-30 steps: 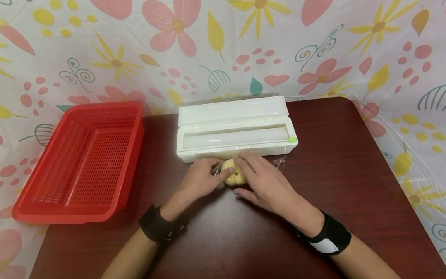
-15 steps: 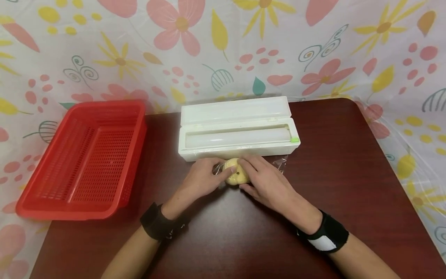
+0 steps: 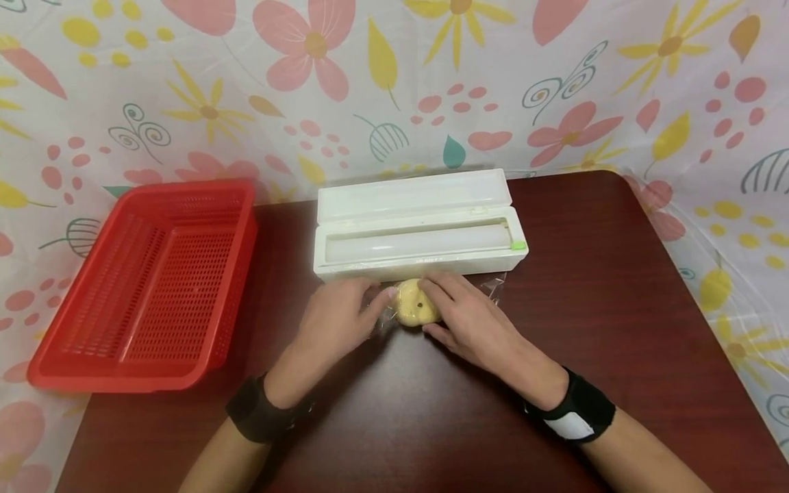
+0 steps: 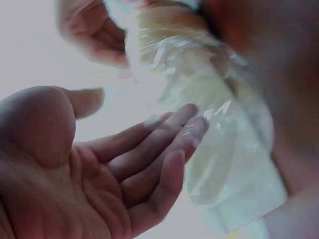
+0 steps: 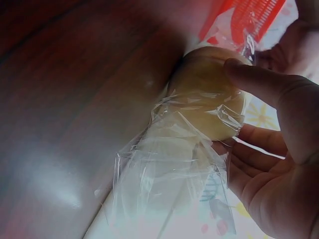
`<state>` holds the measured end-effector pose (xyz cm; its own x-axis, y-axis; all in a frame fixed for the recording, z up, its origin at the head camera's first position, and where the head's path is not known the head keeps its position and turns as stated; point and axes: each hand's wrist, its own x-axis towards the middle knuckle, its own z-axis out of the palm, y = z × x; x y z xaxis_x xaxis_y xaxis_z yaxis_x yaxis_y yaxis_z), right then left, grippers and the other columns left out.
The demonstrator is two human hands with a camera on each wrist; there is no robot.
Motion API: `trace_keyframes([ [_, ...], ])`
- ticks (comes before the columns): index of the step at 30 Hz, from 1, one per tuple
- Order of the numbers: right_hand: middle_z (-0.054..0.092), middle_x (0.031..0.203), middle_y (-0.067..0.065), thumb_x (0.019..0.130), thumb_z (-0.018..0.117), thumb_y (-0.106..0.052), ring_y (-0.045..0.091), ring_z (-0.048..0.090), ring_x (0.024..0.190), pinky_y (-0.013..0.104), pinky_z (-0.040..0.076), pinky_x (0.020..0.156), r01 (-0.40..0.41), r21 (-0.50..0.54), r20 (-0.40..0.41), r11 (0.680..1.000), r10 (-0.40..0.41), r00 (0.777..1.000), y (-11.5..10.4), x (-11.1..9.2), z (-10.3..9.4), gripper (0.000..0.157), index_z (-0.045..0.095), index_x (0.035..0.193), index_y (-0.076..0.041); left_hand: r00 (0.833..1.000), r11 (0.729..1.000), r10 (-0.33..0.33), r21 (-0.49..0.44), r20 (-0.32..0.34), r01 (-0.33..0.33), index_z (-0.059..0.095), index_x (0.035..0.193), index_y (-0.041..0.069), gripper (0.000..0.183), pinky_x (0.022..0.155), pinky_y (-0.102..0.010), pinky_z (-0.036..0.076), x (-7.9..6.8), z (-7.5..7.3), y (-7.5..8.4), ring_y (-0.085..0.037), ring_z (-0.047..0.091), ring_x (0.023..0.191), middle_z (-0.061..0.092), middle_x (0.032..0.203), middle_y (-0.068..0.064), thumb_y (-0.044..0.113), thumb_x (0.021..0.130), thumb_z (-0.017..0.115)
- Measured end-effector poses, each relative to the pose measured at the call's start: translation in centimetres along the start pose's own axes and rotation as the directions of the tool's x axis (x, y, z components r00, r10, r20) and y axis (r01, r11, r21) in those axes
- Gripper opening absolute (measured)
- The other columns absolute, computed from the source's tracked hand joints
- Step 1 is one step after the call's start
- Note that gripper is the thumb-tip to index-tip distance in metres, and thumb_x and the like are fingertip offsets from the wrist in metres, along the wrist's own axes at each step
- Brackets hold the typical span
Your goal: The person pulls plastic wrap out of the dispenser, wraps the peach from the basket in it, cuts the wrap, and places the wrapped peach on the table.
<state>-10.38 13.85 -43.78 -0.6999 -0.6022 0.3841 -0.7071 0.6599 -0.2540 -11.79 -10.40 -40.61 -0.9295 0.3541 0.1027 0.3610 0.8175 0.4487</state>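
Observation:
A rounded, pale yellow fruit (image 3: 414,305) with a small dark spot lies on the table in front of the white box, its exact kind unclear. Clear cling film (image 5: 169,149) covers it, with loose ends sticking out on both sides. My right hand (image 3: 471,322) grips the fruit from the right, thumb on one side and fingers on the other. On its left, my left hand (image 3: 335,318) has its thumb apart from its loosely bent fingers. In the left wrist view the left fingertips (image 4: 187,117) overlap the crinkled film, with no pinch showing.
Just behind the hands stands a long white cling film box (image 3: 419,266), lid raised, with a film roll (image 3: 419,243) inside and a green slider (image 3: 518,245) at its right end. A red perforated basket (image 3: 231,294) stands at the left. Patterned cloth (image 3: 394,82) hangs behind the table.
My left thumb has come off the fruit and the left hand has shifted a little left, its fingers loosening. The right hand has closed slightly nearer around the fruit.

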Motion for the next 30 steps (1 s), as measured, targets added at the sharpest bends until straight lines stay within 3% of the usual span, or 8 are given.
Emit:
trace_keyframes([
  [4, 0.061, 0.133, 0.02, 0.078, 0.095, -0.016, 0.034, 0.06, 0.124, 0.043, 0.052, 0.108, 0.002, -0.003, 0.0, 1.0, -0.002, 1.0, 0.1, 0.0, -0.1, 0.07, 0.061, 0.135, 0.008, 0.983, 0.987, 0.162, 0.041, -0.088, -0.159, 0.073, 0.118, 0.012, 0.038, 0.062, -0.034, 0.05, 0.0, -0.4, 0.3, -0.016, 0.058, 0.074, 0.07, 0.09, 0.0, 0.044, 0.099, 0.075],
  [7, 0.062, 0.133, 0.019, 0.078, 0.095, -0.016, 0.033, 0.06, 0.123, 0.042, 0.053, 0.107, -0.001, -0.005, 0.002, 1.0, 0.001, 1.0, 0.1, 0.0, -0.1, 0.07, 0.061, 0.135, 0.008, 0.95, 0.951, 0.303, 0.089, -0.074, -0.296, 0.066, 0.132, 0.008, 0.063, 0.073, -0.035, 0.052, 0.3, 0.4, 0.3, -0.017, 0.06, 0.084, 0.07, 0.104, -0.003, 0.05, 0.089, 0.084],
  [10, 0.062, 0.133, 0.019, 0.078, 0.096, -0.016, 0.033, 0.06, 0.123, 0.042, 0.054, 0.106, -0.008, 0.0, 0.008, 1.0, 0.008, 1.0, 0.1, -0.1, -0.1, 0.07, 0.061, 0.135, 0.008, 0.93, 0.926, 0.366, 0.111, -0.031, -0.361, 0.059, 0.139, 0.008, 0.08, 0.079, -0.036, 0.055, 0.4, 1.5, 0.2, -0.019, 0.062, 0.092, 0.065, 0.113, -0.004, 0.054, 0.081, 0.09],
  [13, 0.061, 0.133, 0.019, 0.079, 0.095, -0.017, 0.032, 0.06, 0.125, 0.042, 0.053, 0.107, -0.014, 0.008, 0.016, 1.0, 0.014, 1.0, 0.0, 0.0, -0.1, 0.071, 0.061, 0.135, 0.007, 0.935, 0.929, 0.355, 0.114, -0.013, -0.352, 0.055, 0.144, 0.01, 0.089, 0.089, -0.041, 0.057, 0.2, 2.4, 0.1, -0.025, 0.064, 0.105, 0.062, 0.125, -0.006, 0.053, 0.077, 0.094],
  [17, 0.061, 0.134, 0.019, 0.079, 0.095, -0.016, 0.032, 0.059, 0.125, 0.042, 0.053, 0.108, -0.015, 0.02, 0.02, 1.0, 0.014, 1.0, 0.0, 0.0, 0.0, 0.071, 0.061, 0.136, 0.008, 0.951, 0.947, 0.309, 0.098, -0.005, -0.307, 0.053, 0.145, 0.012, 0.086, 0.096, -0.042, 0.057, 0.0, 3.0, 0.0, -0.026, 0.063, 0.118, 0.06, 0.135, -0.006, 0.045, 0.078, 0.095],
  [24, 0.061, 0.132, 0.018, 0.079, 0.095, -0.016, 0.031, 0.06, 0.123, 0.041, 0.054, 0.105, -0.018, 0.041, 0.013, 0.999, 0.017, 1.0, 0.1, 0.1, 0.0, 0.07, 0.062, 0.135, 0.008, 0.961, 0.957, 0.276, 0.097, -0.034, -0.272, 0.058, 0.134, 0.011, 0.075, 0.087, -0.035, 0.058, 0.0, 3.4, 0.0, -0.019, 0.064, 0.107, 0.062, 0.122, -0.004, 0.042, 0.077, 0.097],
  [30, 0.062, 0.132, 0.017, 0.079, 0.096, -0.017, 0.031, 0.061, 0.122, 0.042, 0.055, 0.104, -0.029, 0.056, 0.008, 0.998, 0.029, 1.0, 0.3, 0.1, 0.1, 0.069, 0.062, 0.135, 0.006, 0.962, 0.959, 0.269, 0.099, -0.041, -0.264, 0.06, 0.132, 0.012, 0.075, 0.086, -0.033, 0.059, 0.2, 3.4, 0.0, -0.018, 0.066, 0.106, 0.064, 0.121, -0.003, 0.043, 0.075, 0.098],
])
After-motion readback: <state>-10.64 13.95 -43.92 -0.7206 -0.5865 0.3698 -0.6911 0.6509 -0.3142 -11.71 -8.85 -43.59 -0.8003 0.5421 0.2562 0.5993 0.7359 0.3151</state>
